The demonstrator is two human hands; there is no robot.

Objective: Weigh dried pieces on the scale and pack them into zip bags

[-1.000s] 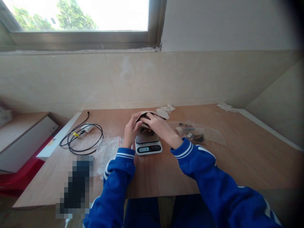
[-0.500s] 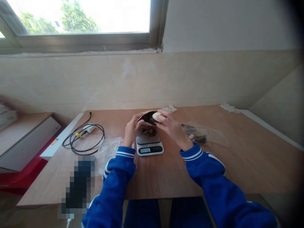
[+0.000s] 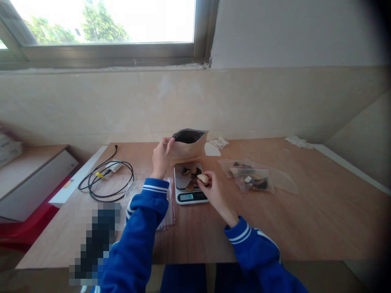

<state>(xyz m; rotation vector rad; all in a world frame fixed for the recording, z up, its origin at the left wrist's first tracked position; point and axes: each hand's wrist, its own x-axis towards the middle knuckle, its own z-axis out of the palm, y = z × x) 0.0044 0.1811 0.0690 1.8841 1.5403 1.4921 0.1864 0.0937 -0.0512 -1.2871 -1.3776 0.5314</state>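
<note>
my left hand (image 3: 161,158) pinches the brown pouch (image 3: 187,145) behind the kitchen scale (image 3: 190,183), right hand (image 3: 211,189) grips a pale piece (image 3: 202,178) over its platform

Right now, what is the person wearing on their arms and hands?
Both arms are in bright blue long sleeves with two thin white stripes round each cuff. The left hand and right hand are bare: no gloves, and no rings or watch that I can make out.
</note>
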